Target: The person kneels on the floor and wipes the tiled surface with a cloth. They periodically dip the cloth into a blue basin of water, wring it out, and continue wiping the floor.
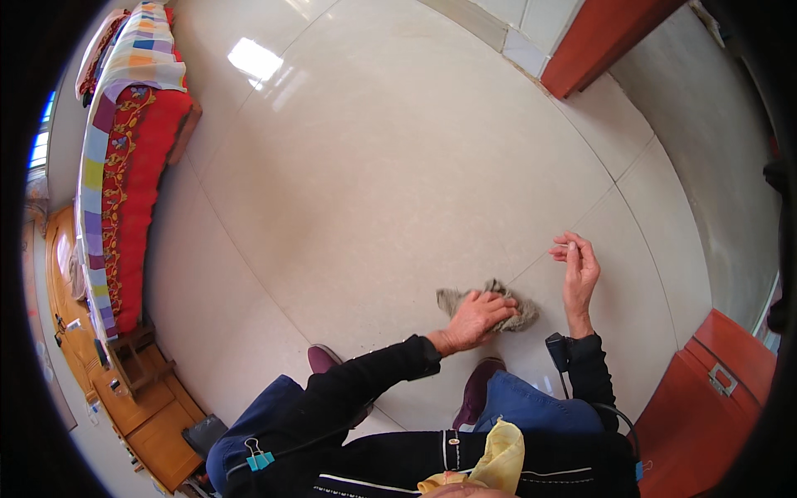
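Observation:
My left hand presses down on a crumpled grey-brown rag that lies on the tiled floor. Its fingers are bent over the cloth, and folds of it stick out on both sides. To the right, my right hand is held up with its fingertips drawn together toward the thumb. Anything pinched there is too small to make out. This hand is apart from the rag.
Pale glossy floor tiles spread ahead. On the left stand a bed with a red patterned cover and a wooden desk. A red case is at the lower right, a red door frame at the upper right. My maroon shoes flank the rag's near side.

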Tool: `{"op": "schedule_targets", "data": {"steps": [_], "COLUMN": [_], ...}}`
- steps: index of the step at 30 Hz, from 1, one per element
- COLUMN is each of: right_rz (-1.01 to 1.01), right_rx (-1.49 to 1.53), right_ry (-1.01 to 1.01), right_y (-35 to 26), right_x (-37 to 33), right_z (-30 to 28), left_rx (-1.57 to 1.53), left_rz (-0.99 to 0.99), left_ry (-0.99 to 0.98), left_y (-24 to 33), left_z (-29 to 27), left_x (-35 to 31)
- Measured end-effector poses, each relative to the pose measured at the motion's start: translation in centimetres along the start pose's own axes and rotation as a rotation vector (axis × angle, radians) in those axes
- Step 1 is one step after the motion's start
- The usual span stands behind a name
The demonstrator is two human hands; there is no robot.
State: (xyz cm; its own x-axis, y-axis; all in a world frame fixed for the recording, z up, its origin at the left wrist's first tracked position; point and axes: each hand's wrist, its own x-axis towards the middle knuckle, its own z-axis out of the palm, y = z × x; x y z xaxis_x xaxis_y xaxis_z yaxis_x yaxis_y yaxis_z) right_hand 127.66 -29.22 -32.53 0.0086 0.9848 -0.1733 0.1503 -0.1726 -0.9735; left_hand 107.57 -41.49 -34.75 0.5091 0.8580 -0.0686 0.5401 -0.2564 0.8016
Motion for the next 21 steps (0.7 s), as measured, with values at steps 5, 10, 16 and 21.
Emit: {"op": "schedule_targets", "data": {"steps": [5,10,16,21], "right_rz": [0.02,0.057,0.081,0.065], "right_rx": [-0.016,0.045,-0.025,-0.01], "right_ry": [0.022,-0.02,0.05,0.062], "right_y": [-0.6,0.3,0.5,-0.7], "right_x": [-0.6,-0.2,0.5,2.4], "right_z": [-1.1,-0.6,-0.6,0.5], "left_rx": [-0.403,-0.3,0.66,0.456], "left_rz": [-0.127,-0.395,-0.355,-0.115], "left_ry": [0.241,0.744,0.8,0.483], "left_y": [-2.2,-14.1,-15.6,-7.9], "left_z": [-2.5,-16.1,-18.0,-8.1], "left_x": [-3.2,-0.9,8.3,6.5]}}
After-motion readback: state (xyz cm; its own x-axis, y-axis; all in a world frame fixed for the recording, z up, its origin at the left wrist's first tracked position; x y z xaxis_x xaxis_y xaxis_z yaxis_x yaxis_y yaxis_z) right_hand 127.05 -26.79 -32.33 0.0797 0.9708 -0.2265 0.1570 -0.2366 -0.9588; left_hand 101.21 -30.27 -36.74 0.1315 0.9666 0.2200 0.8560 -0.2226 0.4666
